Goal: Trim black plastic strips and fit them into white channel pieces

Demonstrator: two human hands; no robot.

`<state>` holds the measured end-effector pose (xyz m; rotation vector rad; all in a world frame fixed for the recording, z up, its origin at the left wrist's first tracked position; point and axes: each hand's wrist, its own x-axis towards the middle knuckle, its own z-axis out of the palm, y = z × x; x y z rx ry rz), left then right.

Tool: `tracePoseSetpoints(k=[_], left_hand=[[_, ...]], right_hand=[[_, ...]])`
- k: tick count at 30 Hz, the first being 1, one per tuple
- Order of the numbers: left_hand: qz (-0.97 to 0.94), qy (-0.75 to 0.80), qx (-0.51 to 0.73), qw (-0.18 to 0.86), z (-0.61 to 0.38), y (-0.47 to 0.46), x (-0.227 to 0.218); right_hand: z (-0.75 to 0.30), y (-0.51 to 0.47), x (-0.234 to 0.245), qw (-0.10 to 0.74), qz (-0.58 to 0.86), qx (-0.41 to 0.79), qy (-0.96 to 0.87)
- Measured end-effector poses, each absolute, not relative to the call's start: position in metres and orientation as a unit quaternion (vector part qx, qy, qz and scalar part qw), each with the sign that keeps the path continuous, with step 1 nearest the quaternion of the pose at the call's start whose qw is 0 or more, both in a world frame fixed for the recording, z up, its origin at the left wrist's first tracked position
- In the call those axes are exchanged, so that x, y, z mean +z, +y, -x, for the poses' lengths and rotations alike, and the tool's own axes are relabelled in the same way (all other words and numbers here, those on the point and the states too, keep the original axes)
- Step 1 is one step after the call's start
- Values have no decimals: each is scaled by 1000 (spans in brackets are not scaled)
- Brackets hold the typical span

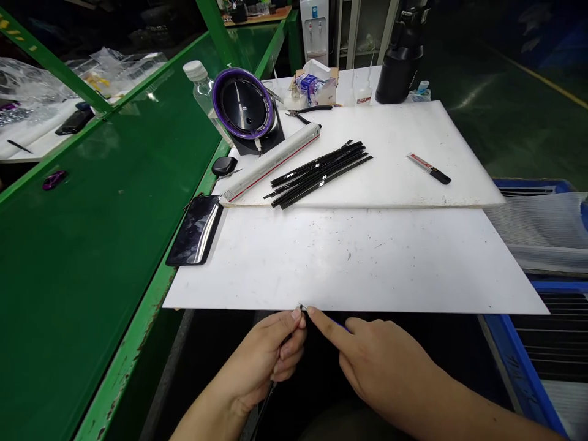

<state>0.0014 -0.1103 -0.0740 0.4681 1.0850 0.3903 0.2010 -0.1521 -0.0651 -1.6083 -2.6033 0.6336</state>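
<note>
My left hand (275, 349) is closed in front of the table's near edge, its thumb and fingers pinching a thin black strip (263, 404). The strip's tip pokes out above the thumb, and its lower part trails down below the fist. Close beside that tip, my right hand (376, 352) grips a slim blade tool with a blue handle (343, 327), mostly hidden under the palm. Its index finger lies stretched along the tool, and the fine metal point meets or nearly meets the strip's end. A pile of similar glossy black strips (319, 174) lies on the white foam board (395, 135).
Around the board lie a long white box (275, 162), cutting pliers (310, 113), a craft knife (429, 168) and a purple-rimmed fan (242, 103). A phone (195, 229) rests at the table's left edge. A black flask (400, 67) stands behind; a blue crate (523, 367) is right.
</note>
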Motion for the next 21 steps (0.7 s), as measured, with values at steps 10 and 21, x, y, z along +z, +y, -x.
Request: tracePoseSetpoints(k=[10,21], left_hand=[[-224,497,177,819,0,-108,-73],[-228,486,169,826,3,-106,-75]], right_hand=[[-200,-154,-62,25,518,215,-828],[-197,-157,-56,6,524,228,-820]])
